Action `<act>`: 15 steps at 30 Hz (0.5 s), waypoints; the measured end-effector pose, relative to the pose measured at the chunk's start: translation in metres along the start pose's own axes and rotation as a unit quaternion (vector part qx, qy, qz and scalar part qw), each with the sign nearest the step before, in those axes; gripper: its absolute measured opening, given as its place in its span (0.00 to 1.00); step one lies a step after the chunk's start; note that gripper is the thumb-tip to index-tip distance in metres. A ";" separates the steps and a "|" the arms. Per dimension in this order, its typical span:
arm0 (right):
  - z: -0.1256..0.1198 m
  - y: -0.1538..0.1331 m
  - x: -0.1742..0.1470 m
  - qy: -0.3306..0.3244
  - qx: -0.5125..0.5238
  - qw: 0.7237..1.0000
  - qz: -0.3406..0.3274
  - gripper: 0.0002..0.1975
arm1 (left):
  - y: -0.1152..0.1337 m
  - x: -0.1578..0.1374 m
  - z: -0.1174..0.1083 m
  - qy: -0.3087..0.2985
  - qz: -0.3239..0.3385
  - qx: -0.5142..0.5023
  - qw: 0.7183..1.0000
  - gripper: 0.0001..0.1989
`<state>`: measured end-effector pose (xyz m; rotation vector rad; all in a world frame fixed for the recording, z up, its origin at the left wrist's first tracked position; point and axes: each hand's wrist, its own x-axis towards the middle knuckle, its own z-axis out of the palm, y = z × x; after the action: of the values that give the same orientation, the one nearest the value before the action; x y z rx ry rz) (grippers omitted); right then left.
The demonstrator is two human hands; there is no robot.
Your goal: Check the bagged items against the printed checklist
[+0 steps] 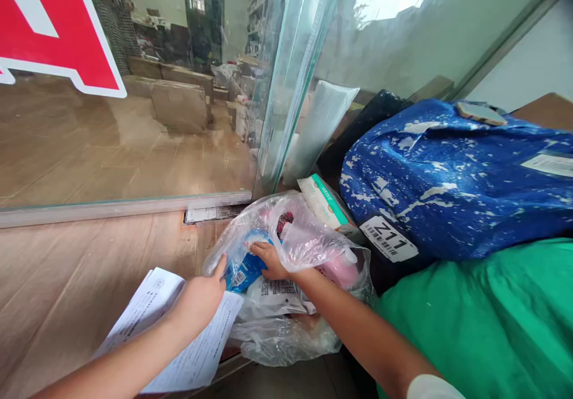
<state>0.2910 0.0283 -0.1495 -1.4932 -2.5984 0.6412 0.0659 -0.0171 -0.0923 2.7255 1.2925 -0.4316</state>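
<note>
A clear plastic bag lies on the floor by the glass door's corner with its mouth open. My left hand is at the bag's left rim, index finger stretched along it and the other fingers curled, seeming to grip the film. Inside the bag is my right hand, palm down, fingers spread and touching a blue package with a barcode. Under its wrist is a white printed packet. A pink bottle with a white cap lies to the right. Printed paper sheets lie beneath my left forearm.
A glass door with a red-and-white sign stands ahead. Behind the bag is a white-and-green box. A large blue sack tagged Z11 and a green sack fill the right side. Wooden-look flooring spreads to the left.
</note>
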 end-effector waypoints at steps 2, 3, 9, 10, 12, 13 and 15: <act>0.002 -0.001 0.013 -0.004 -0.007 1.000 -0.017 0.47 | 0.001 -0.002 0.001 -0.040 0.103 0.008 0.994 0.23; 0.004 -0.002 0.019 -0.009 -0.010 1.000 -0.019 0.48 | 0.001 -0.002 0.000 -0.064 0.149 0.015 0.987 0.22; 0.026 -0.022 0.029 -0.023 -0.025 0.999 -0.004 0.61 | -0.008 0.007 -0.007 -0.104 -0.002 0.060 0.993 0.23; 0.029 -0.024 0.027 -0.016 -0.030 0.999 0.003 0.63 | -0.010 0.007 -0.008 -0.099 -0.024 0.058 0.993 0.23; 0.033 -0.026 0.021 0.002 -0.039 0.999 0.000 0.64 | -0.013 0.007 -0.008 -0.090 -0.038 0.051 0.994 0.23; 0.034 -0.026 0.018 0.011 -0.041 0.999 -0.015 0.62 | -0.013 0.006 -0.008 -0.088 -0.039 0.047 0.994 0.23; 0.037 -0.024 0.013 0.029 -0.038 0.998 -0.050 0.56 | -0.013 0.003 -0.005 -0.084 -0.040 0.040 0.995 0.24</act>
<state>0.2551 0.0168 -0.1751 -1.3702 -2.6604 0.4868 0.0591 -0.0057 -0.0875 2.6378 1.3713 -0.7192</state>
